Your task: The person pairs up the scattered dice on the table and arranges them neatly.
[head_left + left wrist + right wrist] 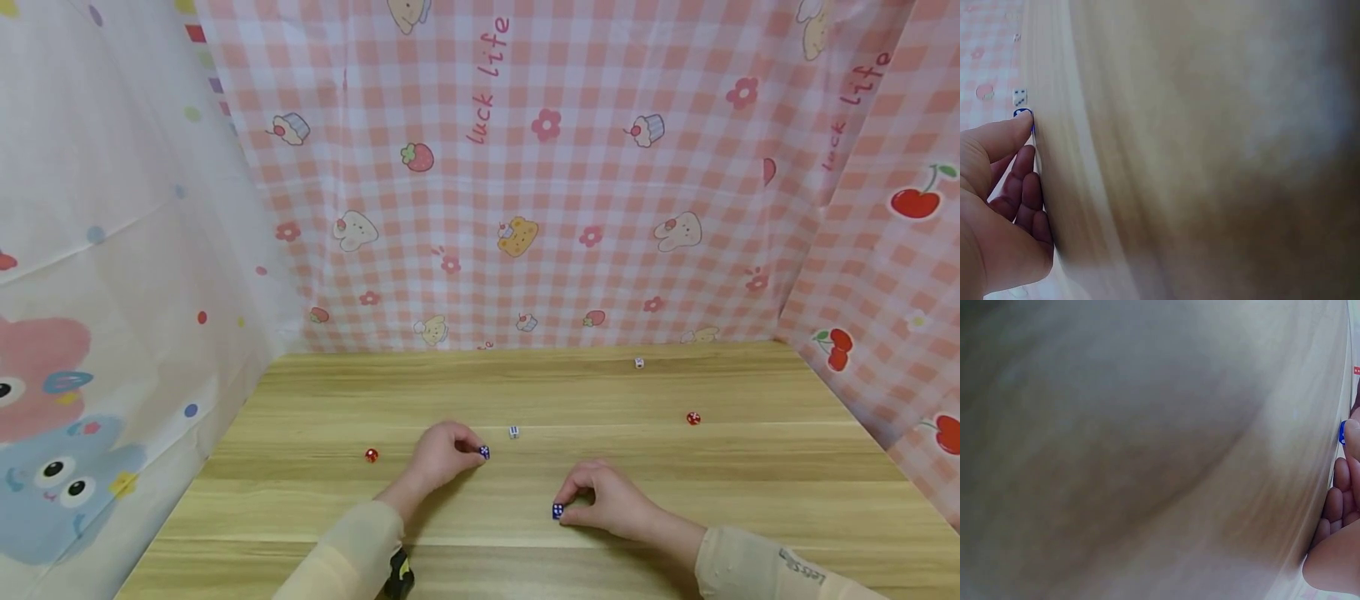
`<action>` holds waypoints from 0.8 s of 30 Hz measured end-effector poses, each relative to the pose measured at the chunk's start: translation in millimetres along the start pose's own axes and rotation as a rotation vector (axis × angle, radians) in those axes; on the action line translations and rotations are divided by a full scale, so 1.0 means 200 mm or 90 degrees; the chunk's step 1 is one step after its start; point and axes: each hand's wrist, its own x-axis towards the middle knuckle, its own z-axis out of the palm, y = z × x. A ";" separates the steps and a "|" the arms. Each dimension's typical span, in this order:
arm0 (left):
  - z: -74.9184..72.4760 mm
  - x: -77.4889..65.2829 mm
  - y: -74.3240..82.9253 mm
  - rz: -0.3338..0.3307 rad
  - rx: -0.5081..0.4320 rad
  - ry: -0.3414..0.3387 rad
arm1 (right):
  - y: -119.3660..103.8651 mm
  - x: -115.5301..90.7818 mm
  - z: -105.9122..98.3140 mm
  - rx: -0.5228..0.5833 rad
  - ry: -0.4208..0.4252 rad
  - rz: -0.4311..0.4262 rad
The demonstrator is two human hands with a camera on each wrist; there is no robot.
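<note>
Near the middle of the wooden table, my left hand (444,454) pinches a blue die (484,452) with white pips between thumb and forefinger. In the left wrist view the thumb covers most of that blue die (1023,113). Closer to me and to the right, my right hand (611,498) pinches a second blue die (557,511) by its right side. Only a sliver of this die (1342,432) shows in the right wrist view. A white die (513,432) lies just beyond the left hand's fingertips, apart from them.
A red die (371,456) lies left of the left hand. Another red die (693,418) is at the right, and a white die (639,363) sits near the back edge. Patterned cloth (547,183) hangs behind the wooden table (315,508) and along both sides.
</note>
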 end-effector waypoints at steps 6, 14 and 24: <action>0.03 -0.03 0.03 0.016 -0.002 -0.019 | 0.00 0.00 0.00 0.000 -0.002 0.001; 0.08 -0.07 0.08 0.085 -0.007 -0.031 | 0.00 0.00 -0.01 -0.003 -0.004 0.004; 0.13 -0.12 0.13 0.105 -0.017 -0.062 | -0.01 0.00 -0.01 -0.006 -0.004 -0.002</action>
